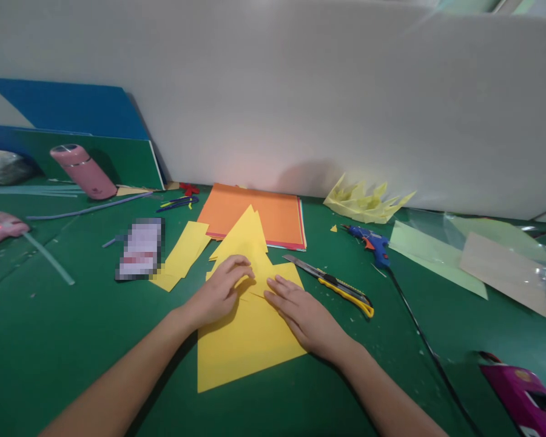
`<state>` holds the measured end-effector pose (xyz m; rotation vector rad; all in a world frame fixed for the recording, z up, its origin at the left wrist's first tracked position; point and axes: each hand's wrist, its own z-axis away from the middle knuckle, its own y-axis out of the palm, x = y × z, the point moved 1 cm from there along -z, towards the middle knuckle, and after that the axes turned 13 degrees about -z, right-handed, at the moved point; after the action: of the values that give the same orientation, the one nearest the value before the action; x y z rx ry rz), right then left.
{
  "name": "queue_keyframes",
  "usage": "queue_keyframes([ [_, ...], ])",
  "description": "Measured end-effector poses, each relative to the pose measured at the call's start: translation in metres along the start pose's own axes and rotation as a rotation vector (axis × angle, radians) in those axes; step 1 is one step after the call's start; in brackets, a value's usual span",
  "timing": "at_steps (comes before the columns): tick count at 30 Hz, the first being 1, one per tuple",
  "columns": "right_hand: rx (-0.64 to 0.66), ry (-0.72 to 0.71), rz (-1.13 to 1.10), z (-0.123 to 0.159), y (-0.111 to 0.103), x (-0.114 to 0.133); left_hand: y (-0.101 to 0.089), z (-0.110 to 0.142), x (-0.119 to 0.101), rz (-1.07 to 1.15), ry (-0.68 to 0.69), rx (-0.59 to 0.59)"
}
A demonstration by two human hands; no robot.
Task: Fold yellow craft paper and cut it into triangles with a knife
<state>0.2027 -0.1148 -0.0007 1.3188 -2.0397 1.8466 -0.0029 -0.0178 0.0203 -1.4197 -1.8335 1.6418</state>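
On my feed the yellow paper sheet [246, 358] lies under both hands, equally near, pointed yellow paper [246, 233] aiming forward beyond; left hand [218, 291] half-curled, can't tell its hold, right hand [303, 312] flat, gripping nothing.

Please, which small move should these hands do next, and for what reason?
Perhaps the right hand should slide the cutter a little farther from the yellow paper. This hand lies on the paper, fingers extended, and the cutter's metal end is close beside both, so an accidental touch seems possible.
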Motion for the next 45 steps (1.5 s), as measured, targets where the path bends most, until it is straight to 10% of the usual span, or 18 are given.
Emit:
queue_keyframes([
  [12,0.087,0.046,-0.034,-0.001,-0.004,0.009,0.002,-0.001,-0.003,-0.016,0.076,-0.006],
  [19,-0.291,0.291,-0.508,-0.008,-0.018,0.003,0.003,0.000,-0.001,-0.018,0.064,0.009],
  [24,-0.322,0.563,-0.662,-0.038,-0.012,-0.007,0.002,0.000,-0.002,-0.011,0.068,-0.012],
  [35,-0.382,0.619,-0.765,-0.049,-0.004,0.003,-0.005,-0.003,-0.011,-0.067,0.131,-0.050],
  [41,-0.668,0.622,-1.388,-0.039,-0.002,0.019,-0.004,0.001,-0.022,0.043,-0.212,-0.507],
  [45,-0.772,0.592,-1.606,-0.039,0.008,0.027,0.015,0.000,-0.029,0.619,-0.560,-0.451],
])
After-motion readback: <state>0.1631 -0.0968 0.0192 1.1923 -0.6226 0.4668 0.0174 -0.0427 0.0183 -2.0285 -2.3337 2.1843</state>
